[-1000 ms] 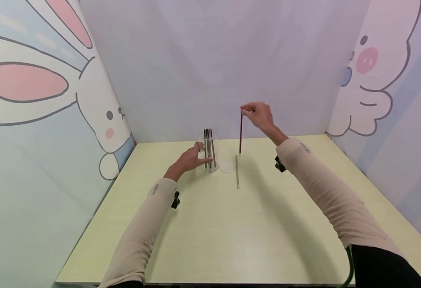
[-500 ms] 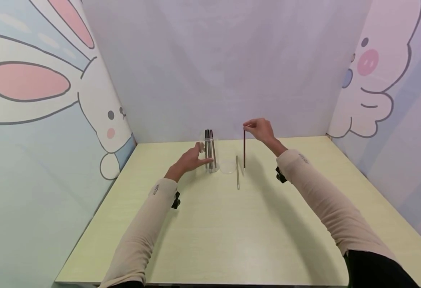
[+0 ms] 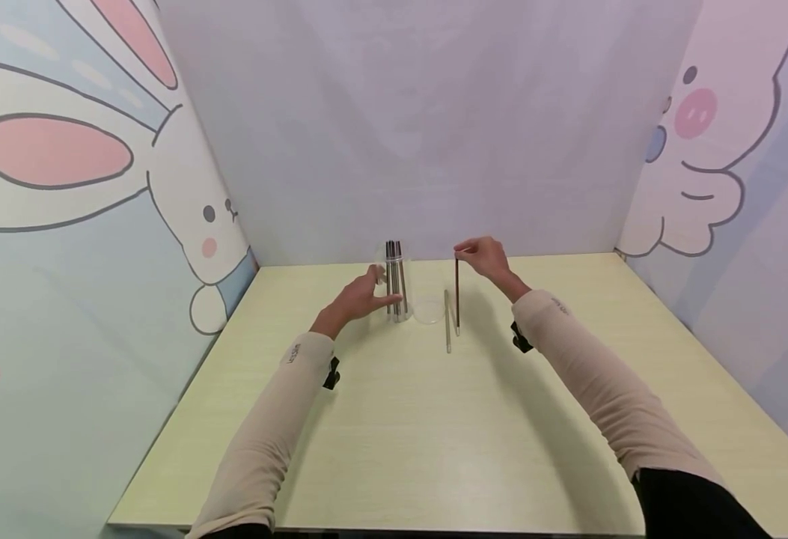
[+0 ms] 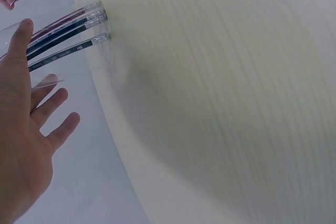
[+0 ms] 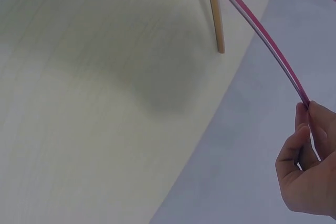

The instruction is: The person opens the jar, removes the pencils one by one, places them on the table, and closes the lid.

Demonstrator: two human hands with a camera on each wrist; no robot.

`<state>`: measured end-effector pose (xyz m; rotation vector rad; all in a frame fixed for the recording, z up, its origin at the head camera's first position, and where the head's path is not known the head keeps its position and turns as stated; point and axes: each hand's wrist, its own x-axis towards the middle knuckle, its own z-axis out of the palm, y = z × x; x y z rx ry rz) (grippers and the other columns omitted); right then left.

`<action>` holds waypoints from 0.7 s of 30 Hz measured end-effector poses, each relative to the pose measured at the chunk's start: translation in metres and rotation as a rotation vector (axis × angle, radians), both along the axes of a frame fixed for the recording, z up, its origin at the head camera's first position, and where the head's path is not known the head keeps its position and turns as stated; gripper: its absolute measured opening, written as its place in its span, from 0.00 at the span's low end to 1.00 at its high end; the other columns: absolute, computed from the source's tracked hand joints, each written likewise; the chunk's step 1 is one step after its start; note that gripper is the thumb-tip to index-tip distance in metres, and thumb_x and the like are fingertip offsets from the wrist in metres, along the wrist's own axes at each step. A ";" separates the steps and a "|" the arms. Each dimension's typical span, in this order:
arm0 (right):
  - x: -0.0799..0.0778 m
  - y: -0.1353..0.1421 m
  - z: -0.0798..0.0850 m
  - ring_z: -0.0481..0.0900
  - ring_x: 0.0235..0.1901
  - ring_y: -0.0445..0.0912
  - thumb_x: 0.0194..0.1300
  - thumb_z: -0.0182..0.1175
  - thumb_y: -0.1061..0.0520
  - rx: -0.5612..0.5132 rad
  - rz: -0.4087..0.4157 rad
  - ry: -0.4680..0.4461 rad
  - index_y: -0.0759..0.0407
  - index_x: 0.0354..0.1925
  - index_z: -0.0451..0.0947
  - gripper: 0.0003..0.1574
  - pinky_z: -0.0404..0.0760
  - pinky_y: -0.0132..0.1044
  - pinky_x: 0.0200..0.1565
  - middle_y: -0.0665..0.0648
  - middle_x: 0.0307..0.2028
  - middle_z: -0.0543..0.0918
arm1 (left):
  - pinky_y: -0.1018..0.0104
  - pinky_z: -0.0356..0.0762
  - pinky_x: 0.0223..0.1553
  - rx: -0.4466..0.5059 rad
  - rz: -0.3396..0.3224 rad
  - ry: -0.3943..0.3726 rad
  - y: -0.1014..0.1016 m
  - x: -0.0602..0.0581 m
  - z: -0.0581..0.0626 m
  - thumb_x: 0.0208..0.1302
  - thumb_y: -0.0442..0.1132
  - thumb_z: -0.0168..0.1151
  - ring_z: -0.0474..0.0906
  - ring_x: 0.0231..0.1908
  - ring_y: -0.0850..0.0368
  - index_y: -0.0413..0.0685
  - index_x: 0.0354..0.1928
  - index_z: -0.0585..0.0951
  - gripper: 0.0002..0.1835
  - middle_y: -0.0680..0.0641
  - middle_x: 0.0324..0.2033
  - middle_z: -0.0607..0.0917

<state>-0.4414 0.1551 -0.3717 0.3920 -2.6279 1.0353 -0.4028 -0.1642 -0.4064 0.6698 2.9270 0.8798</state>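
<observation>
My left hand (image 3: 356, 297) grips a clear cylindrical pencil holder (image 3: 408, 313) standing at the back of the table, thumb on the near side and fingers around the far side. Several dark pencils (image 4: 63, 51) stand inside it, and "HB" shows on one in the left wrist view. Between thumb and fingertips, my right hand (image 3: 486, 258) pinches the top end of a dark red pencil (image 3: 457, 299). This pencil hangs nearly upright, its lower end close over the table. To its left a gold pencil (image 3: 447, 322) lies on the tabletop, pointing away from me.
A clear round disc (image 3: 428, 323), like a lid, lies between the holder and the gold pencil. The pale wood-grain table (image 3: 394, 449) ends at a plain back wall (image 3: 420, 135). Side walls with cartoon animals (image 3: 191, 187) stand left and right.
My right hand has come down with the red pencil and slightly to the right, so the pencil's lower end is now nearer the tabletop. The left hand stays on the holder.
</observation>
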 end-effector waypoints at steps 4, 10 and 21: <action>0.001 -0.001 -0.007 0.85 0.50 0.60 0.75 0.64 0.54 -0.021 -0.011 -0.034 0.63 0.54 0.87 0.17 0.81 0.53 0.48 0.66 0.49 0.89 | 0.44 0.72 0.63 0.006 -0.006 -0.001 0.000 -0.002 -0.001 0.67 0.67 0.65 0.74 0.64 0.37 0.42 0.73 0.58 0.48 0.35 0.67 0.74; 0.000 -0.002 -0.021 0.85 0.50 0.60 0.74 0.65 0.55 -0.027 -0.022 -0.068 0.64 0.54 0.87 0.17 0.81 0.51 0.46 0.66 0.50 0.88 | 0.44 0.74 0.60 0.009 -0.005 0.000 0.000 0.000 -0.003 0.68 0.66 0.65 0.76 0.61 0.38 0.44 0.72 0.59 0.46 0.34 0.65 0.74; -0.001 -0.006 -0.038 0.87 0.46 0.58 0.73 0.65 0.52 -0.012 -0.053 -0.108 0.61 0.51 0.89 0.16 0.75 0.37 0.31 0.63 0.47 0.90 | 0.45 0.74 0.59 0.009 -0.005 0.006 0.001 0.001 -0.001 0.68 0.66 0.64 0.76 0.60 0.39 0.44 0.72 0.59 0.45 0.33 0.66 0.74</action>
